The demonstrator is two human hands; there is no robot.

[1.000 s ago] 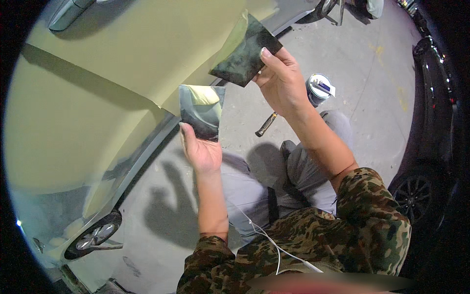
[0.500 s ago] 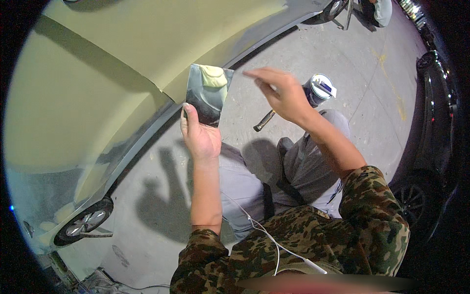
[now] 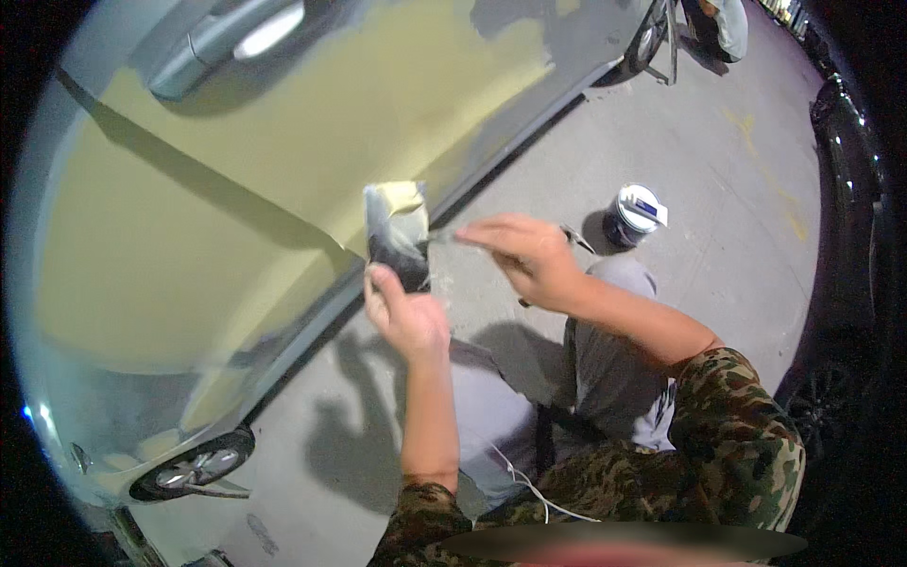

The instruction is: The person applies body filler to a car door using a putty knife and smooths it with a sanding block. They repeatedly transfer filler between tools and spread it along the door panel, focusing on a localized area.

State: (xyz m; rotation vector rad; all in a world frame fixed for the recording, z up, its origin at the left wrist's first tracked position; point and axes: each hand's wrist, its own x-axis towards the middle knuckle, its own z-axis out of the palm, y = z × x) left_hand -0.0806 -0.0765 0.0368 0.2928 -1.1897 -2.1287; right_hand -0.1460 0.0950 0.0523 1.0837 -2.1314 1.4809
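Observation:
My left hand (image 3: 408, 317) grips the dark lower end of a flat putty board (image 3: 402, 236). A lump of pale yellow body filler (image 3: 402, 197) sits on the board's far end, with a smear below it. My right hand (image 3: 539, 260) is closed in a pinch on a thin grey putty spreader (image 3: 440, 235), seen nearly edge-on and blurred. The spreader's tip is at the board's right edge; whether it touches is unclear. Left of the board is a grey car side (image 3: 312, 345) with broad patches of yellow filler (image 3: 255, 189).
A dark can (image 3: 620, 230) with a white lid stands on the grey floor (image 3: 737, 246), a small flat item on top. A black-handled tool (image 3: 580, 242) lies partly hidden behind my right hand. Along the right is a dark car (image 3: 846, 255). Another person (image 3: 729, 28) is at the far right.
My right hand has come lower, bringing the spreader to the board's edge. The board and my left hand sit lower in view. The view has shifted, showing a door handle at the top left.

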